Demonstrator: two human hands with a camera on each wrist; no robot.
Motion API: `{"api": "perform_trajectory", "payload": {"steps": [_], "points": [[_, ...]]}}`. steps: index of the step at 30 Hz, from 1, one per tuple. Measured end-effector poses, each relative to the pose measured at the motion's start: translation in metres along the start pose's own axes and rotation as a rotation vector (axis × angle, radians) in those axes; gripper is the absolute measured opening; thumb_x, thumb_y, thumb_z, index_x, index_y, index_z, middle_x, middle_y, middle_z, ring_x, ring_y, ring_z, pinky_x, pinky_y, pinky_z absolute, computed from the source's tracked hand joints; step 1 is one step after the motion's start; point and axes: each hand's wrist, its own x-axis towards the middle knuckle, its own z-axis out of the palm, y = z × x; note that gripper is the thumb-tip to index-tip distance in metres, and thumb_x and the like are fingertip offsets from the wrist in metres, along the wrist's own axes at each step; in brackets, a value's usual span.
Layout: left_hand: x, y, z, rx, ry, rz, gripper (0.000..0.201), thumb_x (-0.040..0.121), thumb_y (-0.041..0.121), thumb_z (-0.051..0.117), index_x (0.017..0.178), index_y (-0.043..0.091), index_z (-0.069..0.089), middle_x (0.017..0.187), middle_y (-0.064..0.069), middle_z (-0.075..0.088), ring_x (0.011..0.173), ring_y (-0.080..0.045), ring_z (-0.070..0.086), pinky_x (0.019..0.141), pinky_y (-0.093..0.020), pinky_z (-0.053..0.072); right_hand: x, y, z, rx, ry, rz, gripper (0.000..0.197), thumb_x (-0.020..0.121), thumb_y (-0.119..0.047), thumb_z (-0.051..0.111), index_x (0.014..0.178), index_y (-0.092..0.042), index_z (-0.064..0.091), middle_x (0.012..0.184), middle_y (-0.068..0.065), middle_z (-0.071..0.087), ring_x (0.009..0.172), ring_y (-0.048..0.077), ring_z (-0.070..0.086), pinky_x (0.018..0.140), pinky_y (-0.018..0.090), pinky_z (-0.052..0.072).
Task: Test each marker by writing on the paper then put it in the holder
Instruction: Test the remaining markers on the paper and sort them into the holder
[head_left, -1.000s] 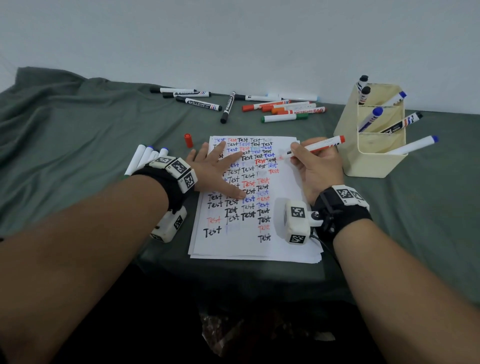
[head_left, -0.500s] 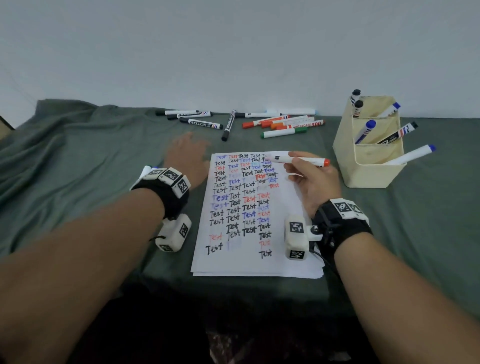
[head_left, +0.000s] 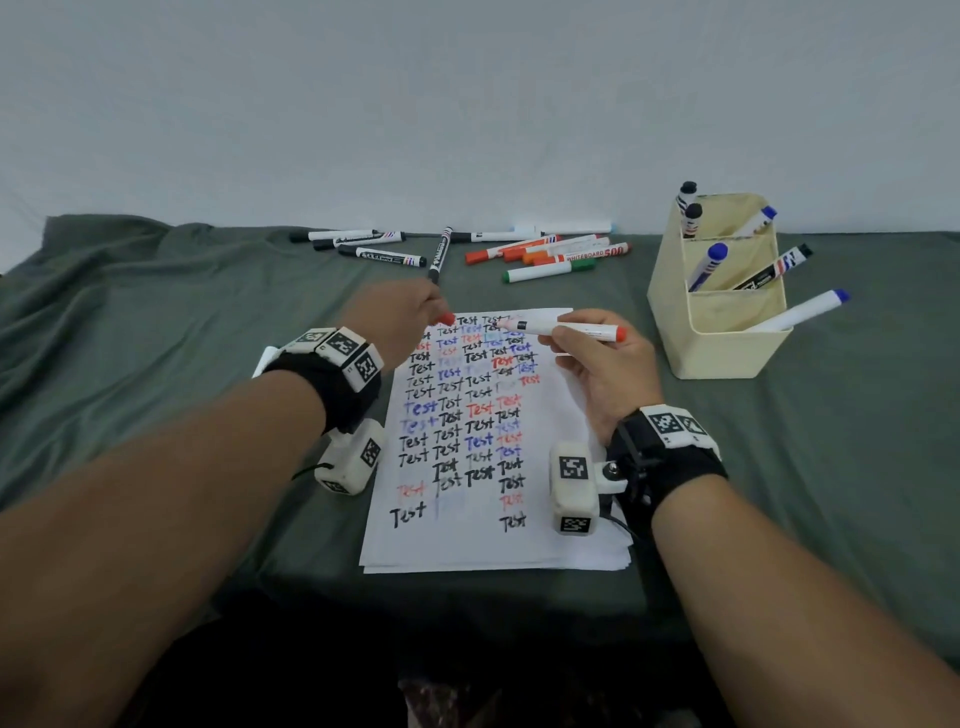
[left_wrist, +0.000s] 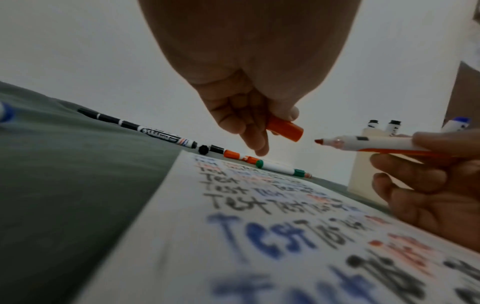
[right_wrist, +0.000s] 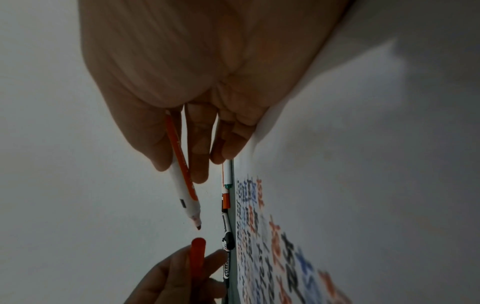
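Right hand (head_left: 605, 371) is gripping an uncapped orange marker (head_left: 563, 329); left hand (head_left: 397, 325) is pinching its cap (left_wrist: 285, 128).
Both are hovering over the paper (head_left: 566, 525), cap just short of the tip.

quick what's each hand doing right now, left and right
Left hand: pinches the loose orange marker cap, its open end toward the marker's tip.
Right hand: holds the uncapped orange-and-white marker above the written-on paper.

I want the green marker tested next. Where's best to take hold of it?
Pinch the green marker across its white middle barrel from above. It lies flat on the cloth with its near side free, while orange markers crowd its far side.
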Motion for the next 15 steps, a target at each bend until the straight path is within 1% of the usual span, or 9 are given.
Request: {"api": "perform_trajectory", "payload": {"steps": [1,3,6,8,9,11,12,13,15], "points": [[0.000,0.005,0.002,-0.050,-0.009,0.009,0.022,0.101,0.033,0.051,0.090,0.028,0.069,0.084,0.014,0.070,0.071,-0.004,0.064,0.062,-0.027,0.047,0.000,0.000,0.000,0.003,-0.003,-0.002,0.021,0.065,-0.029,0.083,0.086,-0.030,0.079,0.093,0.012,0.079,0.095,0.028,0.076,0.081,0.036,0.055],[-0.002,0.014,0.005,-0.109,-0.022,0.017,0.021,0.102,0.034,0.050,0.089,0.029,0.066,0.085,0.015,0.071,0.070,0.000,0.064,0.055,-0.020,0.042,-0.002,-0.001,0.001,0.010,-0.010,-0.005,0.021,0.066,-0.029,0.083,0.087,-0.030,0.079,0.094,0.012,0.079,0.095,0.027,0.076,0.080,0.035,0.055],[-0.004,0.025,0.009,-0.200,-0.042,0.011,0.019,0.103,0.032,0.050,0.092,0.026,0.065,0.085,0.013,0.072,0.070,-0.003,0.066,0.049,-0.015,0.039,-0.003,-0.002,0.001,0.018,-0.012,-0.002,0.018,0.070,-0.025,0.083,0.087,-0.028,0.079,0.095,0.012,0.079,0.096,0.028,0.076,0.081,0.035,0.055],[-0.006,0.033,0.011,-0.251,-0.054,0.017,0.019,0.103,0.030,0.050,0.093,0.024,0.065,0.086,0.011,0.073,0.068,-0.004,0.067,0.049,-0.011,0.040,-0.004,-0.002,0.002,0.025,-0.015,0.007,0.016,0.073,-0.019,0.082,0.088,-0.024,0.078,0.096,0.014,0.079,0.097,0.030,0.075,0.080,0.034,0.054],[-0.007,0.036,0.012,-0.261,-0.070,0.023,0.019,0.103,0.030,0.050,0.092,0.024,0.066,0.086,0.011,0.073,0.069,-0.004,0.067,0.053,-0.012,0.043,-0.005,-0.001,0.002,0.023,-0.019,0.009,0.015,0.075,-0.017,0.082,0.088,-0.023,0.078,0.097,0.014,0.078,0.098,0.031,0.075,0.079,0.034,0.054],[-0.009,0.044,0.014,-0.276,-0.109,0.030,0.020,0.103,0.028,0.050,0.091,0.025,0.065,0.086,0.009,0.074,0.072,-0.009,0.069,0.061,-0.021,0.050,-0.006,-0.001,0.003,0.020,-0.026,0.006,0.014,0.079,-0.012,0.082,0.088,-0.022,0.077,0.097,0.015,0.078,0.100,0.034,0.074,0.078,0.034,0.053],[-0.010,0.047,0.016,-0.288,-0.115,0.029,0.020,0.104,0.026,0.050,0.090,0.025,0.065,0.085,0.008,0.074,0.072,-0.011,0.069,0.063,-0.024,0.052,-0.006,-0.002,0.003,0.026,-0.023,0.001,0.015,0.080,-0.011,0.081,0.088,-0.022,0.076,0.097,0.015,0.078,0.099,0.034,0.075,0.078,0.034,0.053],[-0.010,0.050,0.017,-0.295,-0.106,0.026,0.021,0.104,0.025,0.049,0.089,0.025,0.064,0.083,0.007,0.074,0.069,-0.012,0.067,0.062,-0.023,0.052,-0.006,-0.002,0.003,0.033,-0.016,-0.003,0.015,0.082,-0.009,0.081,0.089,-0.021,0.075,0.097,0.015,0.078,0.099,0.034,0.075,0.078,0.034,0.053],[-0.008,0.053,0.017,-0.283,-0.073,0.017,0.022,0.104,0.024,0.049,0.089,0.024,0.065,0.081,0.006,0.073,0.062,-0.006,0.060,0.056,-0.018,0.046,-0.007,-0.003,0.003,0.038,0.000,-0.008,0.016,0.083,-0.008,0.081,0.088,-0.022,0.075,0.099,0.017,0.078,0.101,0.036,0.074,0.078,0.035,0.053]]}}
